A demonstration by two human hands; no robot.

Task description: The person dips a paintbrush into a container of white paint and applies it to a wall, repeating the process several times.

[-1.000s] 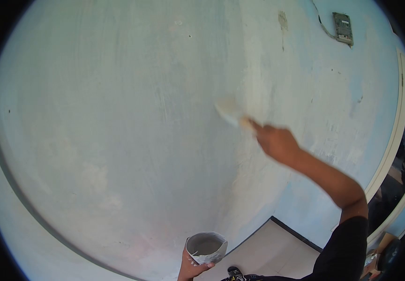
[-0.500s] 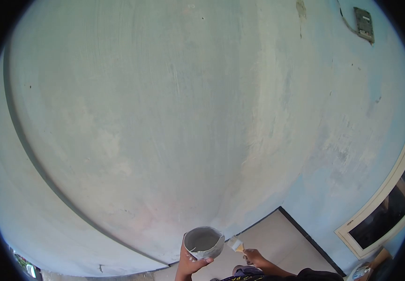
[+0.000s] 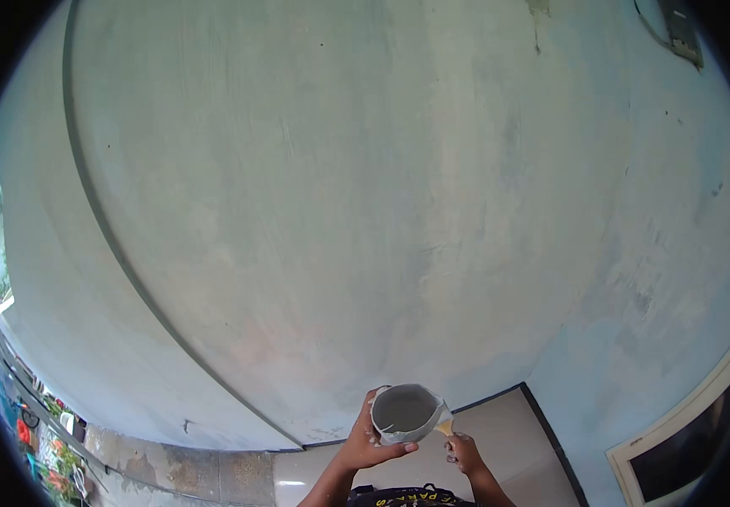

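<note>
Dipping brush at the paint cup

Filling most of the view is a pale blue-green wall [image 3: 365, 186]. Low down, the left hand [image 3: 363, 441] wraps its fingers around a grey paint cup [image 3: 407, 412]. Right hand [image 3: 465, 452] fingers pinch a paintbrush [image 3: 444, 427] touching the cup's rim.

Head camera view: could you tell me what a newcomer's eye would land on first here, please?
The big patchy pale wall fills nearly the whole view. Low in the middle, the left hand grips a small grey container, while the right hand holds a brush against its right rim. A tiled floor lies below, and a framed opening sits at the lower right.
</note>
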